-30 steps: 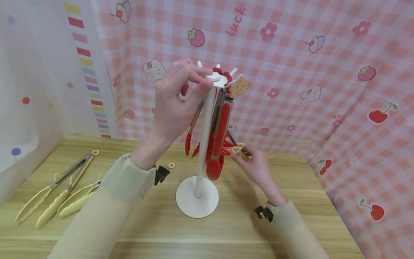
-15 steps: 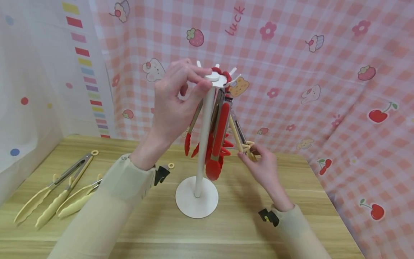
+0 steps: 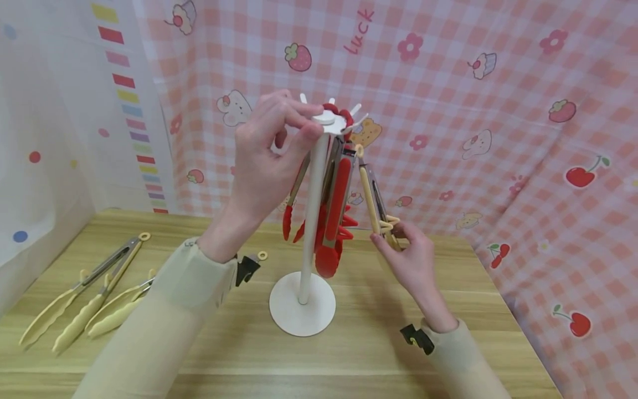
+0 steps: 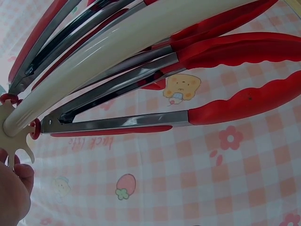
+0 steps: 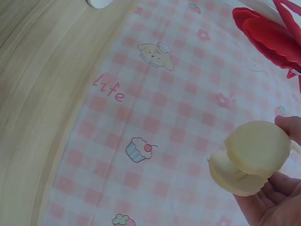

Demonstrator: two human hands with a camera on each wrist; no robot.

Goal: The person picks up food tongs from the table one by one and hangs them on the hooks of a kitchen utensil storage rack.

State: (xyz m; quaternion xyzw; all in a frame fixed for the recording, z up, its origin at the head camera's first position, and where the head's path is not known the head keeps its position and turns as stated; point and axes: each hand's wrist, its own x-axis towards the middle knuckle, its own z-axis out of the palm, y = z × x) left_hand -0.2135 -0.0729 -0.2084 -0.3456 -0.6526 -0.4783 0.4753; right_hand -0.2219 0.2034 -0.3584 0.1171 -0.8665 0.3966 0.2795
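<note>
My left hand (image 3: 271,149) pinches the top disc of a white hook stand (image 3: 302,310), thumb below and fingers over its rim. Several red-tipped metal tongs (image 3: 340,194) hang from its hooks by red rings. In the left wrist view, a pair of red tongs (image 4: 235,106) hangs with its arms spread apart. My right hand (image 3: 411,257) grips pale yellow tongs (image 3: 368,194) low down, ring end up, to the right of the hanging red ones. Their ring is close beneath the right-hand hooks. The right wrist view shows their rounded yellow tips (image 5: 258,146) nearly together.
More yellow tongs (image 3: 89,310) lie on the wooden table (image 3: 349,360) at the left, one partly hidden by the left sleeve. A yellow ring (image 3: 262,255) shows beside the left wrist. A pink checked cloth (image 3: 423,183) hangs behind and at the right.
My right hand has shifted a little to the right, bringing the yellow tongs out from behind the red ones, so their ring now shows. My left hand stays on the stand's top.
</note>
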